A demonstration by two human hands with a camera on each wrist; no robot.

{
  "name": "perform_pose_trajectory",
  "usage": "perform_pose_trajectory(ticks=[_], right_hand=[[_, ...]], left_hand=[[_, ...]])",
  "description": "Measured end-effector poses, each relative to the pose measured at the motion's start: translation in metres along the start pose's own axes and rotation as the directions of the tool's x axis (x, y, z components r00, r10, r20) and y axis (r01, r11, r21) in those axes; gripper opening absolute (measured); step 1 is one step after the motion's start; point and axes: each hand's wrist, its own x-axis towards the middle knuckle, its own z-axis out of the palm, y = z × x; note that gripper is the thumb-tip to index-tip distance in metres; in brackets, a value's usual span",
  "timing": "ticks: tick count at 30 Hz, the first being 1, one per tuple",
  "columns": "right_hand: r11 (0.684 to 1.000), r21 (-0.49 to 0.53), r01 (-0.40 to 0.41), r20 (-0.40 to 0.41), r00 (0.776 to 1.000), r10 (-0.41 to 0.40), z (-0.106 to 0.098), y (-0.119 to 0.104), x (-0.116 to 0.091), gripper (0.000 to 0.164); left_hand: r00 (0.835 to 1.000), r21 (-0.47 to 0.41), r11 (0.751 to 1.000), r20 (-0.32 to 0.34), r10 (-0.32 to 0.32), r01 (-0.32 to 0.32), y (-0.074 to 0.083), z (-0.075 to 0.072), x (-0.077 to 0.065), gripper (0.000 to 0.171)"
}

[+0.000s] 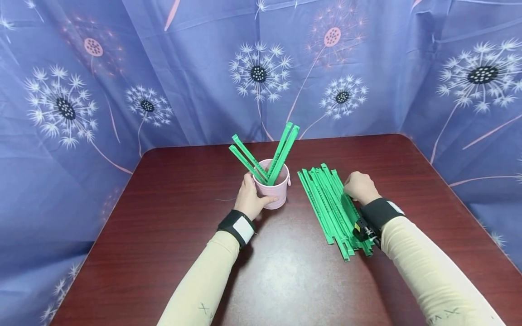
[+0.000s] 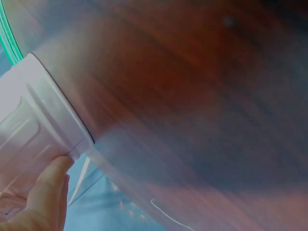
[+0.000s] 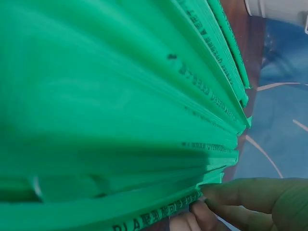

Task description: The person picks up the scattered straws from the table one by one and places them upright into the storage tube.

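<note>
Cream sleeves (image 1: 428,267) stretch across a dark red bench (image 1: 163,217), where a pile of slim green packets (image 1: 326,203) lies toward the right edge. At the pile's right side, the right hand (image 1: 360,188) pinches the end of an outer packet (image 3: 159,211) between thumb and fingers. Near the far edge's middle, the left hand (image 1: 250,199) grips a pink bucket (image 1: 281,192), four packets (image 1: 285,151) tilted inside. Dandelion-print cloth (image 1: 195,68) hangs beyond.
</note>
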Motion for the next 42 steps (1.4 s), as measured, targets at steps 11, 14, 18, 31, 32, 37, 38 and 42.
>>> perform_pose_trajectory(ticks=[11,14,18,31,32,37,38,42], right_hand=[[0.997,0.065,-0.05,0.047,0.998,0.047,0.004,-0.002,-0.005,0.013],[0.996,0.071,-0.062,0.065,0.996,0.058,0.002,-0.001,-0.005,0.014],[0.993,0.109,-0.044,0.065,0.997,0.037,-0.01,-0.004,-0.008,0.017],[0.71,0.681,0.179,-0.185,0.98,-0.07,-0.059,-0.071,-0.016,0.033],[0.634,0.742,0.217,-0.214,0.973,-0.083,-0.059,-0.077,-0.018,0.03],[0.236,0.903,0.358,-0.341,0.933,-0.111,-0.058,-0.101,-0.029,0.018],[0.178,0.909,0.377,-0.362,0.925,-0.111,-0.058,-0.105,-0.031,0.017],[0.04,0.896,0.442,-0.436,0.893,-0.112,-0.057,-0.116,-0.035,0.015]], left_hand=[[1.0,-0.002,1.0,0.013,-0.011,0.011,0.0,0.0,0.0,0.094],[1.0,-0.004,1.0,0.012,-0.01,0.01,0.0,0.0,-0.001,0.093],[1.0,-0.008,1.0,0.015,-0.006,0.006,0.0,0.001,-0.001,0.093],[1.0,-0.002,1.0,0.001,0.012,-0.012,-0.001,0.0,0.0,0.092],[1.0,-0.002,1.0,0.001,0.011,-0.011,-0.001,-0.001,-0.001,0.091],[1.0,0.001,1.0,0.0,0.016,-0.016,0.001,-0.002,-0.001,0.091],[1.0,0.001,1.0,0.002,0.017,-0.017,0.001,-0.002,-0.001,0.091],[1.0,-0.001,1.0,0.003,0.014,-0.014,0.001,-0.002,-0.001,0.091]])
